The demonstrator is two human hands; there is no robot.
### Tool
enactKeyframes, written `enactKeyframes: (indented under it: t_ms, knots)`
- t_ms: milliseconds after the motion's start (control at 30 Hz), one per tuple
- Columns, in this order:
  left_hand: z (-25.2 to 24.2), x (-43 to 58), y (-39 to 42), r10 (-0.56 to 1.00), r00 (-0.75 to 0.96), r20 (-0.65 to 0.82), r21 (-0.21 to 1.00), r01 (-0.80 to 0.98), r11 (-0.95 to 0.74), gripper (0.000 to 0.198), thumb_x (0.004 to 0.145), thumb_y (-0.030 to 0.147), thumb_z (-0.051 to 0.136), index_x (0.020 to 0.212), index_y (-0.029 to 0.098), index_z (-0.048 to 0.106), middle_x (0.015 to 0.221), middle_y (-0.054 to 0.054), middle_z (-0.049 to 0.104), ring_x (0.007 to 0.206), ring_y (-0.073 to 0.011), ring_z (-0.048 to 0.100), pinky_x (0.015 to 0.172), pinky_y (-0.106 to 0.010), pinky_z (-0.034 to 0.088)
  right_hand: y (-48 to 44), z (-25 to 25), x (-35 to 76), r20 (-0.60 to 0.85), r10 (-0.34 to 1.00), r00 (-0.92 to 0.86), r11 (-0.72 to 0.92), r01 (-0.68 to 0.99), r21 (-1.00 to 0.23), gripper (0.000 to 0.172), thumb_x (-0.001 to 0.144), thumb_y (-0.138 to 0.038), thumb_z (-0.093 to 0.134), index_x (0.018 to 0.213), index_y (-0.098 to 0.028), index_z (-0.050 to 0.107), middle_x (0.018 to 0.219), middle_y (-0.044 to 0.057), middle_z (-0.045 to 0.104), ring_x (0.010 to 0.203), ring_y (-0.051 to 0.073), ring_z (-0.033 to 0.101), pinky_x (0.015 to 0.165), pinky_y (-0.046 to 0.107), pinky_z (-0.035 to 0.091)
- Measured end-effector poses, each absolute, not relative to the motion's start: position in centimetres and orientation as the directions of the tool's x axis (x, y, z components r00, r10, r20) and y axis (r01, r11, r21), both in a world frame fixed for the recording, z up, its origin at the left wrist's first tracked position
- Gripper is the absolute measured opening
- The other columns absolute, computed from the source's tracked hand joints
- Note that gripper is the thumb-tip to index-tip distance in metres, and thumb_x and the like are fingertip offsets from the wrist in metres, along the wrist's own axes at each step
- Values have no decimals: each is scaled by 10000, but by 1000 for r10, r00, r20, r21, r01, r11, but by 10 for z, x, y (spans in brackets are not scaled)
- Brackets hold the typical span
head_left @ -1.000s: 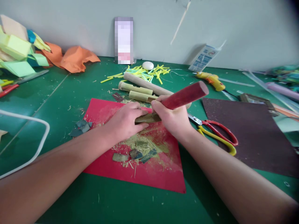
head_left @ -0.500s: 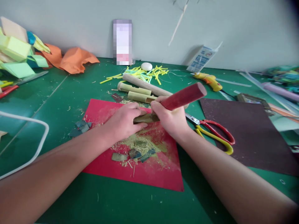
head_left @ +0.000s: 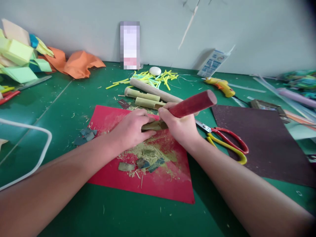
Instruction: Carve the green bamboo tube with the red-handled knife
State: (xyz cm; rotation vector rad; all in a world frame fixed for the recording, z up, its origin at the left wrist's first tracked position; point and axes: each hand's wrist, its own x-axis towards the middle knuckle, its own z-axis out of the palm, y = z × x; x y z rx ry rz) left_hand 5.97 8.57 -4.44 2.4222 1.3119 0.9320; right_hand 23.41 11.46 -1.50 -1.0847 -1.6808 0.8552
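Beyond the green tabletop (head_left: 118,215), I see a pale grey wall (head_left: 158,36) with an upright, pixelated panel (head_left: 129,46) leaning against it. On my head feed, both of the person's hands are at work over a red sheet (head_left: 160,192). The left hand (head_left: 130,128) has closed around one end of a split bamboo piece (head_left: 154,125), thumb below and fingers above, and keeps it above the middle of the sheet; I can't tell whether the bamboo touches it. The right hand (head_left: 181,126) is wrapped firmly about a thick red handle (head_left: 194,103) that slants up and to the right; its lower end is hidden from me behind the fingers, right by the bamboo. Nearer the camera, pale shavings (head_left: 170,172) and dark scraps (head_left: 156,164) lie on the red sheet. Just beyond it I make out two more bamboo lengths (head_left: 142,93), a wooden rod (head_left: 155,89), and yellow sticks (head_left: 169,79) around a white oval object (head_left: 155,70). Scissors (head_left: 223,142) rest beside the right wrist, their handles overlapping a dark brown sheet (head_left: 259,141). Farther back on the right sits a yellow glue gun (head_left: 219,85); crumpled orange paper (head_left: 82,64) lies at the back left.
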Motion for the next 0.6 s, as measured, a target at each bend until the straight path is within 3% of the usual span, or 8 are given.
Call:
enactKeyframes:
  t_ms: [333, 600]
  knots:
    - [-43, 59, 86, 818, 404, 410, 489, 659, -571, 332, 809, 235, 779, 1109, 100, 729, 1012, -128, 692, 984, -271, 664, 922, -472, 561, 117, -14, 234, 325, 926, -194, 371, 294, -881, 269, 776, -160, 568, 522, -196, 486, 536, -49, 448, 534, 87, 409, 511, 267, 338]
    - [-42, 60, 85, 827, 389, 405, 500, 664, -557, 225, 833, 260, 754, 1038, 169, 730, 939, -72, 663, 931, -233, 643, 867, -419, 550, 113, -13, 237, 329, 913, -240, 393, 305, -868, 284, 765, -193, 562, 512, -206, 434, 528, -50, 389, 543, 90, 346, 525, 273, 318]
